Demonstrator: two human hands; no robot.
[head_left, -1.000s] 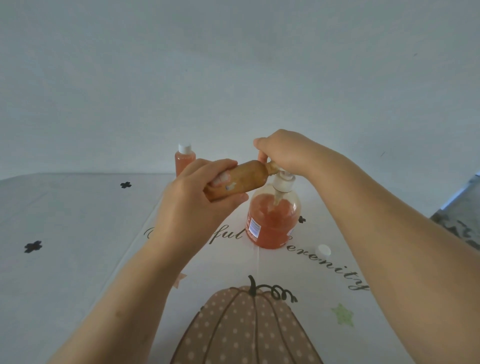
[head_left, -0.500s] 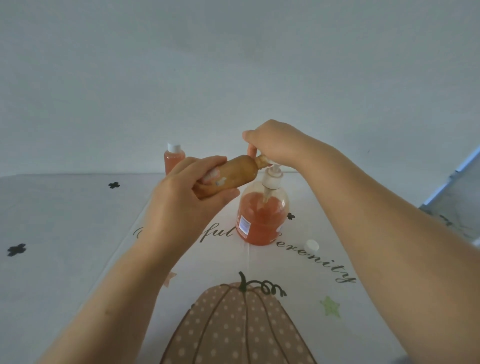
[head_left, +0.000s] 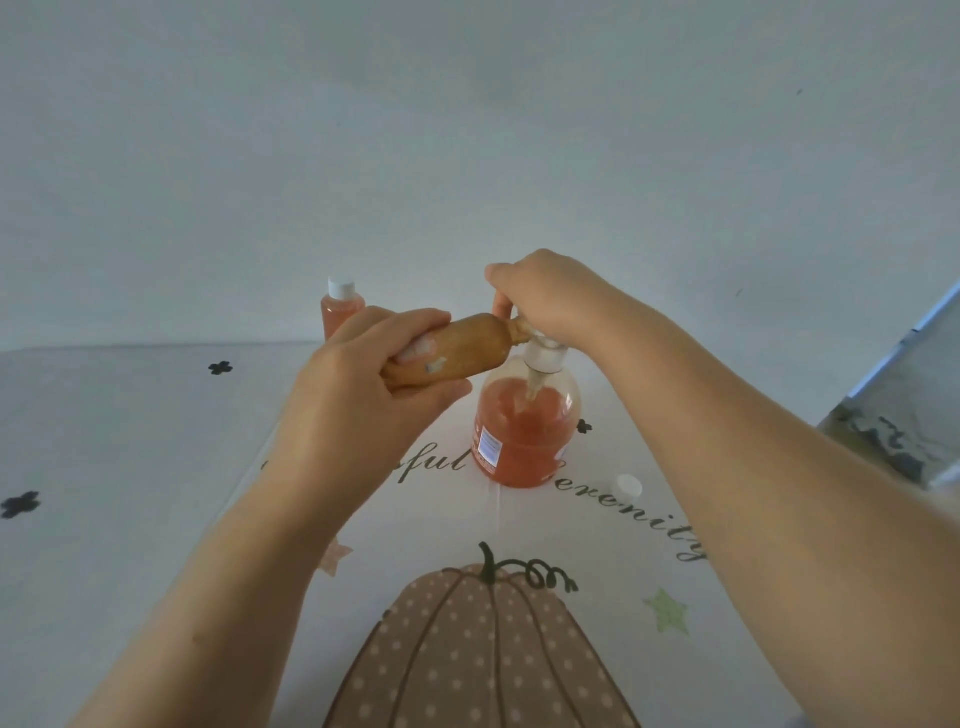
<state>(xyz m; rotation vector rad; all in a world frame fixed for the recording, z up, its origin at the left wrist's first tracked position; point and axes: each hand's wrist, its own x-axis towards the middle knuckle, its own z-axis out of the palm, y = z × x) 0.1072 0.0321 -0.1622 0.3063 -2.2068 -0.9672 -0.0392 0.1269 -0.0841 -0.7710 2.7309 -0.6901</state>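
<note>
My left hand (head_left: 358, 395) grips a small amber bottle (head_left: 457, 351), held on its side with its open neck pointing right. The neck meets the white pump head of a round dispenser bottle (head_left: 524, 431) half full of orange liquid, standing on the table. My right hand (head_left: 545, 296) lies over the pump head with its fingers curled down around it; the spout is hidden under the hand.
A second small bottle (head_left: 340, 306) of orange liquid with a white cap stands at the back, partly behind my left hand. A loose white cap (head_left: 626, 487) lies right of the dispenser. The tablecloth (head_left: 156, 467) shows a pumpkin print and lettering.
Both hands stay on the amber bottle and the pump. The view has shifted slightly; the hands and bottles keep the same arrangement.
</note>
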